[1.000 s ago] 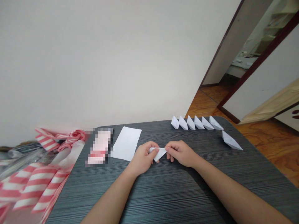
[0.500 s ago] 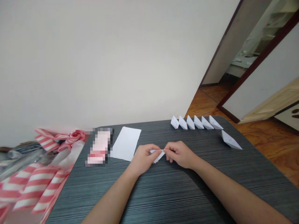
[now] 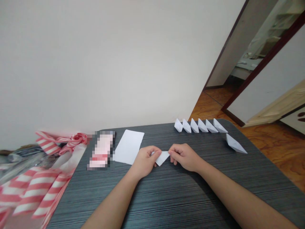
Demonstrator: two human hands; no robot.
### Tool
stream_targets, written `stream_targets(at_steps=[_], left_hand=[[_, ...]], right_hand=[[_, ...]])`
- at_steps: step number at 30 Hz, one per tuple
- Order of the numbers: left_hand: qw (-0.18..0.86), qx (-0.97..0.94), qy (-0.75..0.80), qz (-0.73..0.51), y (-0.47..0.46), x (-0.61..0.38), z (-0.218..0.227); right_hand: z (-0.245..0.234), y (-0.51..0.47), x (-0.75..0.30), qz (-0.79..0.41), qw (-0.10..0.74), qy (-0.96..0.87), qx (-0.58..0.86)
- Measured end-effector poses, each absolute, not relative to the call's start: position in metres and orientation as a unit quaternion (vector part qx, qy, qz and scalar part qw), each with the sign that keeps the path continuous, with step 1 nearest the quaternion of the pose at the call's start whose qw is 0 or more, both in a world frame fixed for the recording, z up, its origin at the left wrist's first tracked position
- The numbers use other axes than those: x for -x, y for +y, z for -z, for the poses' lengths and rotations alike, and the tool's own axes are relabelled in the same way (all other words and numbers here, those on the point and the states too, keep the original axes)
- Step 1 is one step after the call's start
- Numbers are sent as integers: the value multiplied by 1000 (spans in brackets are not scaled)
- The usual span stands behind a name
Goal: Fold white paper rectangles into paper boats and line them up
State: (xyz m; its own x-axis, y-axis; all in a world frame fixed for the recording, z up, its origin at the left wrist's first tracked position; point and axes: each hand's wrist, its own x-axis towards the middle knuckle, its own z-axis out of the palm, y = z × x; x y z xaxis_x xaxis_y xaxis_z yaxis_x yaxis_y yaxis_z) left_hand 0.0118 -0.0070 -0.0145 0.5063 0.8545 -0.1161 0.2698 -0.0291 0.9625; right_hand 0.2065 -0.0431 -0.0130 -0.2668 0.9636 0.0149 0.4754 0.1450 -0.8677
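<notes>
A small folded piece of white paper [image 3: 162, 157] is held above the dark table, its lower edge coming to a point. My left hand [image 3: 147, 161] pinches its left side between thumb and fingers, which hide that part. With thumb and forefinger closed, my right hand [image 3: 184, 156] grips its upper right corner. Just left of my left hand lies a stack or sheet of white paper [image 3: 129, 146]. Several folded white paper boats [image 3: 200, 125] stand in a row at the back right. Another paper boat [image 3: 235, 143] sits apart, nearer the right edge.
The dark wood-grain table [image 3: 152, 203] meets a pale wall [image 3: 114, 63] at the back. A phone-like object [image 3: 101, 150], blurred by pixels, lies at the left. Red-and-white striped cloth [image 3: 40, 187] is heaped beyond the table's left edge. A wooden floor [image 3: 274, 136] shows at the right.
The fingers have moved slightly apart. More of the folded paper shows between them, now as a wider triangle. The boats and the flat paper have stayed in place.
</notes>
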Motion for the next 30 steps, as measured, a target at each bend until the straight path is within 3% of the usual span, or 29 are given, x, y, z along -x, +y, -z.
stream_targets(at_steps=[30], left_hand=[[543,-655,448,-276,-8,-11,11]], right_hand=[[18,-40,-212,-409,335,-666,526]])
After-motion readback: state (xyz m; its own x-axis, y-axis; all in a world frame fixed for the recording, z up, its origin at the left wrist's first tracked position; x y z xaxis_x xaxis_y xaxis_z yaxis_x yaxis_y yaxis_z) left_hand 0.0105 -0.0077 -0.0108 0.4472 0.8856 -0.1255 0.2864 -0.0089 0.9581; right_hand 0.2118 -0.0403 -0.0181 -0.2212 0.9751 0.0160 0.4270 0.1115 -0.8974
